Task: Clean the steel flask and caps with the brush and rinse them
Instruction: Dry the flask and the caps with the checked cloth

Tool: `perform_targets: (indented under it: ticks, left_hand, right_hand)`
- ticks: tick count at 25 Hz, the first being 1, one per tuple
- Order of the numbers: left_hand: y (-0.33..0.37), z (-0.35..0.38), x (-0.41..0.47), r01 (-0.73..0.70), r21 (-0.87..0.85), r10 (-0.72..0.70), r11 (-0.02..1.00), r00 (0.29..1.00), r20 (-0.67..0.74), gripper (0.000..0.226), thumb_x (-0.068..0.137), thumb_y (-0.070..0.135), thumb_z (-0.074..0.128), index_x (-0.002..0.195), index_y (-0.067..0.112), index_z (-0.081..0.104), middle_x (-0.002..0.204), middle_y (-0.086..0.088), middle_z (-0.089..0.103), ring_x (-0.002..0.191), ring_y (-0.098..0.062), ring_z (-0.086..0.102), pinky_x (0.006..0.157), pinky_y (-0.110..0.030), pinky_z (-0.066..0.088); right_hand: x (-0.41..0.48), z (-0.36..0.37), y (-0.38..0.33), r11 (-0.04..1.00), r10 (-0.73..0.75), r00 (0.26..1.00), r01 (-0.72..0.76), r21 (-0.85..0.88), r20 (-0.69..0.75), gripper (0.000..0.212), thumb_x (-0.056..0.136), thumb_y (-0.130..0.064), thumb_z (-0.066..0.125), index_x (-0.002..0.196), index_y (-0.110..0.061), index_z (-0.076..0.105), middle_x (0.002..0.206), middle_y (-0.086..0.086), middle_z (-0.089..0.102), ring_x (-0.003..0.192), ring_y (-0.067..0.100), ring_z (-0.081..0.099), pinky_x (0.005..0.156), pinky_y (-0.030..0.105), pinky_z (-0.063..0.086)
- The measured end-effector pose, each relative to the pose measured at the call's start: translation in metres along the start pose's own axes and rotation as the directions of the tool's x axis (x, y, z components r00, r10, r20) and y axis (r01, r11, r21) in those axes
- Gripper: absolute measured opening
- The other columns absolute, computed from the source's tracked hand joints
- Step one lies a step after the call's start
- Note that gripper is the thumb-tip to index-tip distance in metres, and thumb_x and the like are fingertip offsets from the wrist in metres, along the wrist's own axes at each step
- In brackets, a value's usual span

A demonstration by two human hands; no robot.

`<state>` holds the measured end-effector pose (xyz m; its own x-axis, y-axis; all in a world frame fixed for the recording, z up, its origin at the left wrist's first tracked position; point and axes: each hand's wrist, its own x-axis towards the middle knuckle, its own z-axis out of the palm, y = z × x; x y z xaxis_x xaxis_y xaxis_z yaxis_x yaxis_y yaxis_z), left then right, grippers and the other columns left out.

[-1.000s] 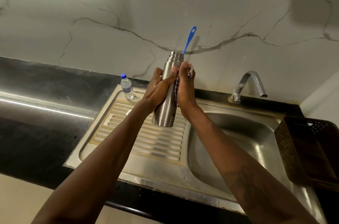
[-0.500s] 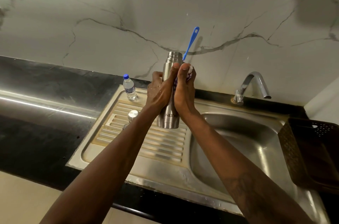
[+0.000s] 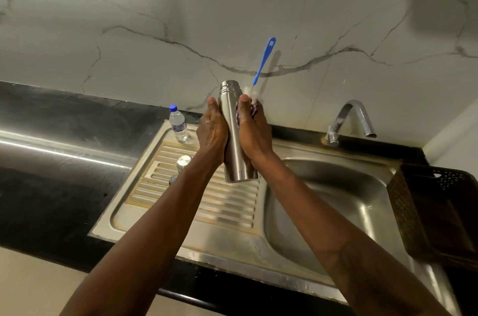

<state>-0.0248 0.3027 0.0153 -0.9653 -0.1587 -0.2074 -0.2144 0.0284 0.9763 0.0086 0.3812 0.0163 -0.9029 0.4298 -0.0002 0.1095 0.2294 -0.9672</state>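
The steel flask (image 3: pixel 234 134) stands almost upright in the air above the ribbed drainboard (image 3: pixel 196 202), its open threaded mouth up. My left hand (image 3: pixel 211 132) grips its left side. My right hand (image 3: pixel 254 132) presses the bristle head of the brush against the flask's right side; the blue brush handle (image 3: pixel 264 60) sticks up past the mouth. A steel cap (image 3: pixel 183 161) sits on the drainboard left of my left forearm, and a second cap (image 3: pixel 173 179) peeks out just below it, partly hidden by the arm.
A small plastic water bottle (image 3: pixel 178 123) with a blue lid stands at the drainboard's back left corner. The sink basin (image 3: pixel 344 202) lies to the right, with the tap (image 3: pixel 349 116) behind it. A dark brown basket (image 3: pixel 439 209) sits at the right edge. Black counter (image 3: pixel 51 160) runs left.
The flask has turned from a tilt to nearly upright, and my right hand with the brush has slid along its side. The steel caps have come into view past my left arm.
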Motion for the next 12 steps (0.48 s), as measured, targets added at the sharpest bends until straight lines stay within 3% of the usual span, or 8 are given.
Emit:
perform_targets:
  ticks: [1,3,4,6,8,9,11,12]
  left_hand:
    - [0.0,-0.001,0.0,-0.035,0.008,0.035,0.999,0.999,-0.024,0.066,0.102,0.073,0.026,0.084,0.025,0.067,0.087,-0.008,0.073,0.084,-0.023,0.072,0.09,-0.048,0.059]
    - [-0.001,0.001,0.002,-0.015,-0.092,0.025,0.996,0.993,0.113,0.08,0.088,0.089,0.034,0.088,0.021,0.076,0.093,-0.01,0.078,0.094,-0.027,0.075,0.095,-0.049,0.057]
    - [-0.003,0.001,0.001,0.03,-0.182,0.01,0.983,0.976,0.217,0.084,0.078,0.095,0.045,0.1,0.02,0.078,0.104,-0.012,0.079,0.104,-0.032,0.074,0.101,-0.051,0.055]
    - [-0.006,0.003,0.0,0.167,-0.381,-0.027,0.909,0.938,0.347,0.097,0.059,0.084,0.08,0.122,0.01,0.072,0.121,-0.017,0.074,0.118,-0.038,0.069,0.107,-0.055,0.052]
    - [-0.005,0.0,-0.002,0.216,-0.454,-0.067,0.865,0.944,0.322,0.105,0.044,0.069,0.096,0.122,0.005,0.068,0.118,-0.017,0.075,0.115,-0.04,0.071,0.103,-0.057,0.055]
    - [-0.006,-0.001,0.0,0.213,-0.427,-0.084,0.879,0.95,0.3,0.105,0.04,0.068,0.098,0.121,0.006,0.068,0.116,-0.017,0.076,0.11,-0.04,0.073,0.1,-0.058,0.056]
    - [-0.004,-0.002,0.001,0.218,-0.41,-0.091,0.886,0.948,0.306,0.105,0.039,0.068,0.098,0.12,0.009,0.069,0.113,-0.018,0.077,0.106,-0.039,0.075,0.096,-0.059,0.058]
    - [-0.003,-0.003,0.001,0.194,-0.414,-0.077,0.889,0.956,0.283,0.1,0.043,0.068,0.097,0.119,0.009,0.068,0.111,-0.018,0.077,0.103,-0.038,0.075,0.093,-0.058,0.059]
  right_hand:
    - [-0.006,0.002,0.0,0.992,-0.104,0.995,0.103,-0.07,-0.007,0.053,0.102,-0.07,0.03,0.137,-0.035,0.048,0.119,-0.004,0.064,0.103,0.017,0.063,0.093,0.039,0.05]
    - [-0.015,0.005,0.001,0.928,-0.29,0.957,0.275,-0.253,-0.024,0.064,0.102,-0.068,0.028,0.155,-0.033,0.032,0.136,0.002,0.06,0.114,0.02,0.063,0.095,0.04,0.053]
    - [-0.015,0.006,0.001,0.894,-0.332,0.943,0.305,-0.327,-0.029,0.068,0.1,-0.07,0.025,0.155,-0.03,0.032,0.137,0.004,0.061,0.115,0.022,0.065,0.095,0.042,0.054]
    - [-0.008,0.006,0.0,0.853,-0.332,0.943,0.286,-0.437,-0.03,0.071,0.098,-0.075,0.018,0.142,-0.026,0.044,0.12,0.004,0.069,0.103,0.023,0.069,0.092,0.046,0.058]
    - [0.0,0.002,0.005,0.886,-0.162,0.987,0.14,-0.442,-0.014,0.074,0.096,-0.08,0.012,0.115,-0.024,0.056,0.099,0.002,0.072,0.088,0.021,0.07,0.089,0.046,0.058]
    - [0.004,-0.004,0.006,0.924,-0.011,1.0,0.021,-0.381,0.028,0.08,0.095,-0.081,0.009,0.108,-0.022,0.061,0.095,0.003,0.072,0.085,0.021,0.07,0.088,0.045,0.058]
    - [0.012,-0.019,0.007,0.944,0.326,0.925,-0.305,-0.126,0.195,0.082,0.096,-0.081,0.012,0.115,-0.023,0.067,0.099,0.008,0.073,0.088,0.022,0.071,0.087,0.042,0.058]
    - [0.012,-0.023,0.008,0.913,0.401,0.879,-0.406,-0.038,0.257,0.079,0.097,-0.079,0.016,0.119,-0.023,0.067,0.101,0.009,0.074,0.09,0.023,0.072,0.086,0.041,0.058]
